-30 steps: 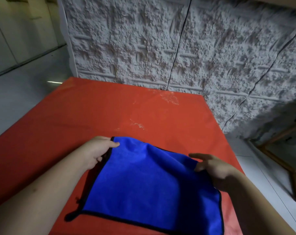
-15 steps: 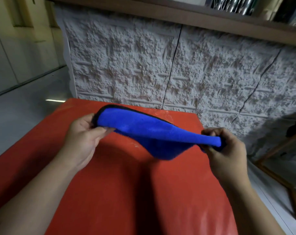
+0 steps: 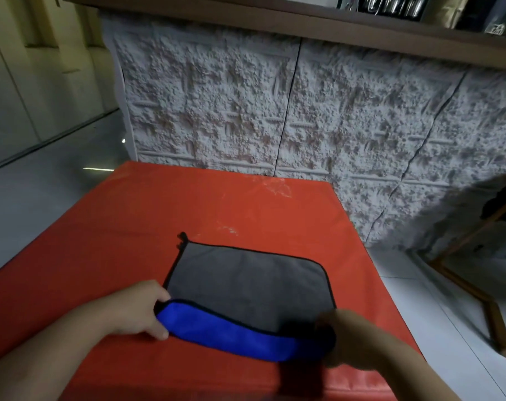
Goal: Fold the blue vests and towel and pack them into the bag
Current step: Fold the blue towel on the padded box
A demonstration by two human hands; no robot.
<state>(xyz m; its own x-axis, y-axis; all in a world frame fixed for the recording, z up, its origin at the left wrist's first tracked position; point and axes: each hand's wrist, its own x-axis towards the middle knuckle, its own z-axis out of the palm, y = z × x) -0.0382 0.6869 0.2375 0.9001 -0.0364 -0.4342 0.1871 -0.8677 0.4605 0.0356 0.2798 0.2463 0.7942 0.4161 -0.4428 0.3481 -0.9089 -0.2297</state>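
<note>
Left hand pinching, right hand blurred, both forearms low.

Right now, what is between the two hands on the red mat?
In the head view, the folded-up blue edge of the grey and blue towel stretches between the left hand and the right hand, over the red mat.

This looks like a room in a home. A white, rough-textured embossed wall panel with dark seams runs behind the red smooth-covered table. Above it a brown wooden shelf carries shiny metal containers, blurred. The pale glossy tiled floor reflects a light, cream panelled cupboard doors stand at the left, and a light wooden frame stands at the right.
</note>
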